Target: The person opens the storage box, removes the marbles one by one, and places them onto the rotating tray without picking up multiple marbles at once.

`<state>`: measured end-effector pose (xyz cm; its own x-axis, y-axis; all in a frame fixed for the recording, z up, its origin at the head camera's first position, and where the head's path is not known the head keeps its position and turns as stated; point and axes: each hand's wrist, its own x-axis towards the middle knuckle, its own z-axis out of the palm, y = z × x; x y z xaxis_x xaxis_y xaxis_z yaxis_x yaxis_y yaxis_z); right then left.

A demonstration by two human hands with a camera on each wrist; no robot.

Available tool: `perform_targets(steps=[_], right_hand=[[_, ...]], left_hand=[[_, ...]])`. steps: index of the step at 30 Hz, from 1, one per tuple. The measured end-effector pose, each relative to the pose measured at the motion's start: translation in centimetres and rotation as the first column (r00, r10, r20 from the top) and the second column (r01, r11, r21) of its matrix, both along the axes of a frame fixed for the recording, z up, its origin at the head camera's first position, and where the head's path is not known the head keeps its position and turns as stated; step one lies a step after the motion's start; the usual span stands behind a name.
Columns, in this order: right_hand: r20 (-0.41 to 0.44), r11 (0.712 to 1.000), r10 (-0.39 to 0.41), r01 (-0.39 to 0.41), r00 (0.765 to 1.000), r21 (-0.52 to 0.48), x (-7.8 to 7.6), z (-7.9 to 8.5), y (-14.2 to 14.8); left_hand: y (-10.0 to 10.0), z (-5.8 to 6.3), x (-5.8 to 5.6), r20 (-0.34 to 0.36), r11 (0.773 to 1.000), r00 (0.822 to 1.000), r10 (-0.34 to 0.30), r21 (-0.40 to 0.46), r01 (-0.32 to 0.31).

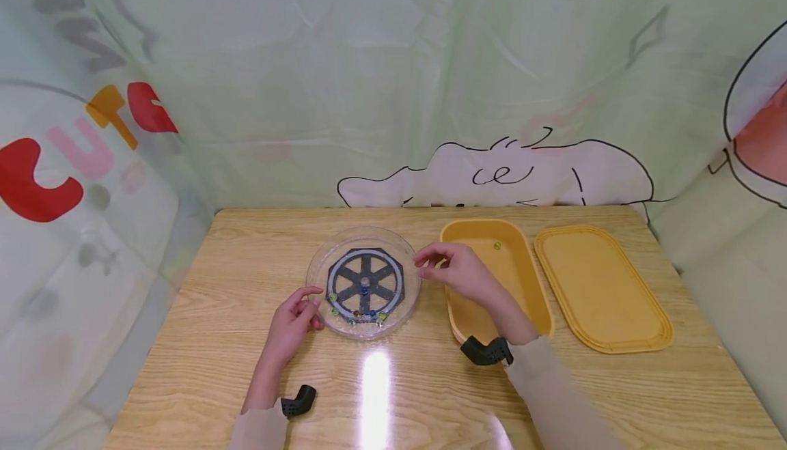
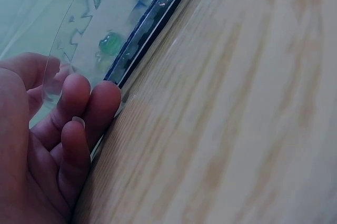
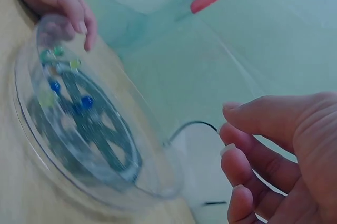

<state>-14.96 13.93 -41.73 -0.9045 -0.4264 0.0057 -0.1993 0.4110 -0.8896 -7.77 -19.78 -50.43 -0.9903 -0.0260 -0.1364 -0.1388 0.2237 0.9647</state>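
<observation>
A clear round dish (image 1: 408, 300) stands on the table with a dark, spoked wheel shape (image 1: 348, 292) showing at its bottom. Several coloured glass marbles (image 1: 382, 316) lie in it, mostly along the near side; a blue marble (image 3: 87, 101) is near the centre. My left hand (image 1: 292, 326) grips the dish's left rim, fingers on both sides of the clear wall (image 2: 52, 76). Just beyond the right rim, my right hand (image 1: 458, 271) hovers with fingers loosely bent. No object shows between its thumb (image 3: 263, 116) and fingertips (image 3: 234, 163).
Right of the dish is a deep yellow tub (image 1: 541, 300), partly under my right forearm, with one yellowish marble (image 1: 497, 246) inside. A flat yellow lid (image 1: 605, 286) lies beyond it. A printed curtain (image 1: 393, 95) hangs behind the wooden table (image 1: 240, 259).
</observation>
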Motion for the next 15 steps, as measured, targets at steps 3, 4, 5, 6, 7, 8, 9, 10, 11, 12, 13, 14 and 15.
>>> perform_targets(steps=[3,4,5,6,7,8,9,10,11,12,13,14,15], right_hand=[[-0.029,0.999,0.0,0.002,1.0,0.041,-0.7,0.2,1.3],[-0.038,0.999,0.001,0.001,0.999,0.052,-0.9,0.2,1.7],[-0.048,0.998,0.0,0.003,0.999,0.06,-1.2,0.3,2.2],[-0.054,0.998,0.0,0.004,0.999,0.067,-1.4,0.3,2.6],[-0.062,0.997,0.0,0.004,0.998,0.074,-1.7,0.4,3.0],[-0.068,0.997,0.004,0.002,0.998,0.077,-1.9,0.5,3.4],[-0.072,0.997,0.007,-0.001,0.997,0.075,-2.1,0.5,3.8],[-0.075,0.997,0.009,-0.003,0.997,0.076,-2.2,0.5,4.2],[-0.08,0.997,0.011,-0.005,0.997,0.078,-2.4,0.6,4.6],[-0.084,0.997,0.016,-0.009,0.996,0.083,-2.5,0.6,4.9],[-0.087,0.996,0.021,-0.013,0.996,0.088,-2.6,0.6,5.3],[-0.089,0.995,0.027,-0.018,0.996,0.093,-2.7,0.5,5.6],[-0.093,0.995,0.031,-0.022,0.995,0.101,-2.8,0.5,5.9]], left_hand=[[0.3,1.2,0.4,-0.007,1.0,1.0,-0.011,-0.007,0.01],[0.4,1.6,0.5,-0.012,1.0,1.0,-0.014,-0.008,0.014],[0.4,1.8,0.5,-0.012,1.0,1.0,-0.013,-0.008,0.013],[0.5,1.9,0.6,-0.014,1.0,1.0,-0.012,-0.006,0.012],[0.5,2.0,0.6,-0.014,1.0,1.0,-0.011,-0.004,0.011],[0.5,2.0,0.6,-0.012,1.0,1.0,-0.01,0.001,0.01],[0.5,2.0,0.6,-0.009,1.0,1.0,-0.007,0.005,0.007],[0.5,1.9,0.6,-0.005,1.0,1.0,-0.005,0.01,0.005],[0.5,1.8,0.5,-0.002,1.0,1.0,-0.002,0.016,0.002],[0.4,1.7,0.5,0.002,1.0,1.0,-0.001,0.019,0.001],[0.4,1.6,0.5,0.005,1.0,1.0,0.0,0.022,0.0],[0.4,1.5,0.4,0.006,1.0,1.0,0.001,0.025,-0.002],[0.4,1.5,0.4,0.006,1.0,1.0,0.003,0.026,-0.003]])
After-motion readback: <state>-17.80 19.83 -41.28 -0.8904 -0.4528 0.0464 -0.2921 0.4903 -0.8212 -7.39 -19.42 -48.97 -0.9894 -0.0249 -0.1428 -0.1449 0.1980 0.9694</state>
